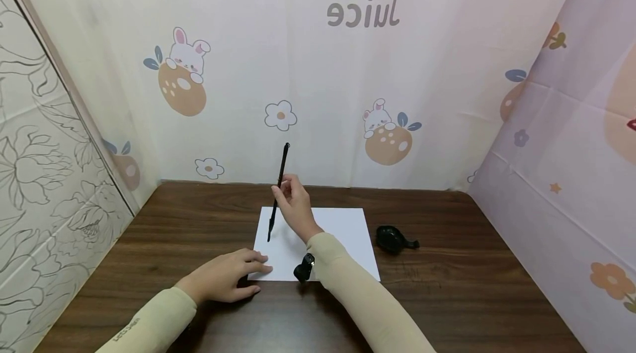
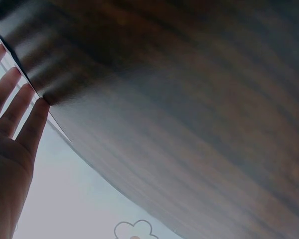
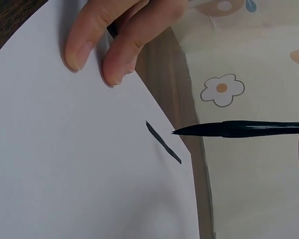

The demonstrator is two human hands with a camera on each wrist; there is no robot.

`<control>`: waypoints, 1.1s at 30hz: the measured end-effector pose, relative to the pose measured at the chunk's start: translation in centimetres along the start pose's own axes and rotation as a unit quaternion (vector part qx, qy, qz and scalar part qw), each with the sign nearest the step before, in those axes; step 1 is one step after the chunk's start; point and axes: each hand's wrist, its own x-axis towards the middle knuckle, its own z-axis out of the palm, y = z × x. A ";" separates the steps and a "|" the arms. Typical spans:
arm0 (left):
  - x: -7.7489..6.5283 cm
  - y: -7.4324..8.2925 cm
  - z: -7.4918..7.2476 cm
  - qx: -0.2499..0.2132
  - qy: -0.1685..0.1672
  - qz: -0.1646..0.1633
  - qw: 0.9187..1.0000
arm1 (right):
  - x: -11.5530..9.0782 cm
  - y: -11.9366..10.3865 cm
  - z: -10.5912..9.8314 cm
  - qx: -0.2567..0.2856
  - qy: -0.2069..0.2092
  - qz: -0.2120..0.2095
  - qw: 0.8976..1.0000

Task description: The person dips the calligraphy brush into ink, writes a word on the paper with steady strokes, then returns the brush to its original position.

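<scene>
My right hand (image 1: 294, 205) pinches a black-handled ink brush (image 1: 282, 169), its dark tip pointing down over the left part of a white sheet of paper (image 1: 343, 242). In the right wrist view, the tip of the brush (image 3: 199, 130) hovers beside a short black stroke (image 3: 163, 142) near the paper's edge. The left hand (image 1: 226, 277) lies at the sheet's lower left corner, some fingertips on the paper and the thumb on the table. Outstretched fingers (image 2: 32, 122) of that hand show in the left wrist view.
A small black dish with a short handle (image 1: 391, 239) stands right of the paper on the brown wooden table (image 1: 199, 220). Behind the table hangs a pale curtain (image 1: 308, 77) printed with rabbits, fruit and flowers. Another printed curtain borders the right side, and a flower-patterned panel the left.
</scene>
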 end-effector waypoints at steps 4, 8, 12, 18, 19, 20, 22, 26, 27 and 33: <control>0.0 0.0 -0.1 -0.003 -0.011 -0.010 1.000 | 0.1 0.1 -0.3 -0.006 0.014 -0.001 1.000; 0.0 0.0 -0.1 0.000 -0.009 -0.010 1.000 | 0.1 0.1 -0.4 -0.013 0.019 0.002 1.000; -0.1 0.0 -0.2 0.003 -0.002 -0.003 1.000 | 0.1 0.2 -0.5 -0.021 0.024 0.004 0.999; 0.0 -0.1 -0.2 0.002 0.006 0.003 1.000 | -0.1 0.6 -0.4 -0.021 0.026 0.009 0.999; 0.0 -0.1 -0.1 0.002 0.005 0.003 1.000 | -0.1 0.6 -0.4 -0.020 0.026 0.011 0.999; 0.0 -0.1 -0.1 0.002 0.004 0.002 1.000 | -0.2 0.7 -0.4 -0.020 0.025 0.013 0.999; 0.0 -0.1 -0.1 -0.001 0.001 -0.001 1.000 | -0.3 0.8 -0.3 -0.018 0.024 0.016 0.999; -0.1 -0.2 0.1 0.000 -0.003 -0.004 1.000 | -0.5 0.8 -0.3 -0.015 0.024 0.024 0.999; -0.1 -0.2 0.1 0.000 -0.003 -0.004 1.000 | -0.5 0.8 -0.3 -0.013 0.024 0.027 0.999; -0.1 -0.2 0.1 0.002 0.001 -0.001 1.000 | -0.6 0.9 -0.2 -0.002 0.024 0.034 0.999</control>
